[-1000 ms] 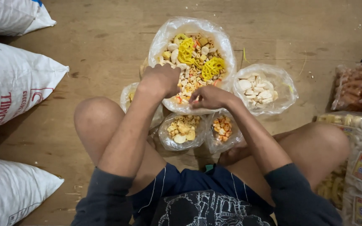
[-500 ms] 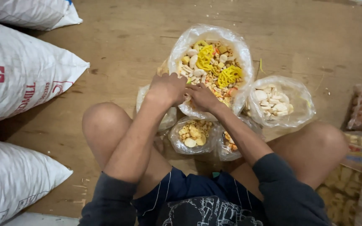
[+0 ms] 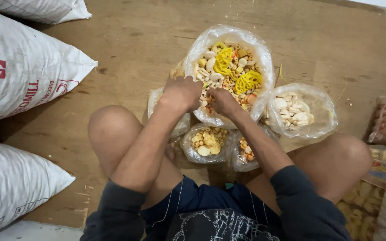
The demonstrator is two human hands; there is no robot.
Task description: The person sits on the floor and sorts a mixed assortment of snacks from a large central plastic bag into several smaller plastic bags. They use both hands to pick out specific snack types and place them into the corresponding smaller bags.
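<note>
We sit cross-legged on a worn wooden floor (image 3: 126,40), both hands working inside the large clear plastic bag of mixed raw crackers (image 3: 231,67) at 12 o'clock from our lap. The left hand (image 3: 182,93) rests on the bag's near rim at its 8 o'clock edge, fingers curled downward; whether they pinch any pieces we cannot tell. The right hand (image 3: 222,100) lies just beside it at the bag's 6 o'clock edge, fingers bent into the crackers, its contents likewise hidden. Yellow lattice-shaped crackers (image 3: 235,73) lie on top of the mix.

Around this bag stand smaller open bags: one of pale round crackers (image 3: 298,111) at 3 o'clock, one of yellowish crackers (image 3: 207,142) and one of orange pieces (image 3: 245,151) at 6 o'clock, between our knees. White woven sacks (image 3: 18,80) lie at 9 o'clock.

In our judgement, the main hazard is spillage: the hands' pressure on the near rim could collapse the thin wall and tip pieces into the sorted bags below; the crackers may also break if gripped hard.
</note>
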